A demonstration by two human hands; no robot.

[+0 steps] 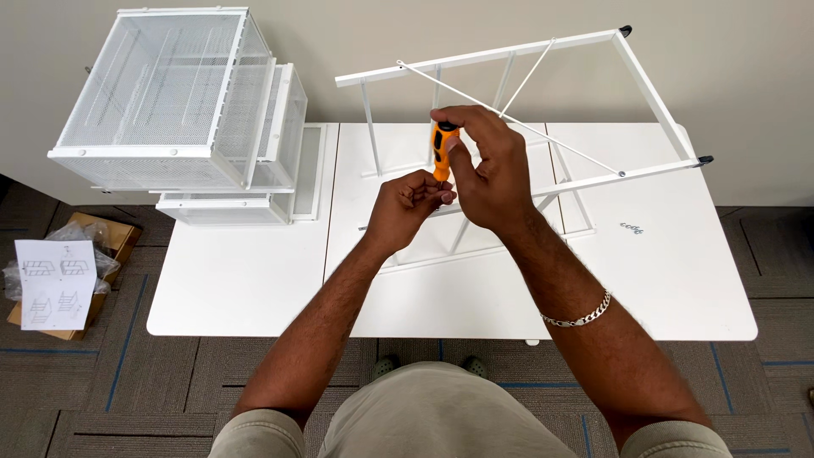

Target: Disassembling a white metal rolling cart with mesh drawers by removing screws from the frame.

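**Screwdriver held over a white frame**

On a white table point(254, 288) against a pale wall, above grey carpet. Orange screwdriver point(442, 151) upright over the table's middle, gripped near the top by the right hand point(485, 165). Left hand point(409, 203) pinched narrow just below, fingertips point(441, 197) at the tool's lower end. Beneath both, a white metal frame point(644, 85) lying tilted. Farther left, stacked white mesh drawers point(170, 93). On the floor, an instruction sheet point(56, 282) on a cardboard box point(114, 233).
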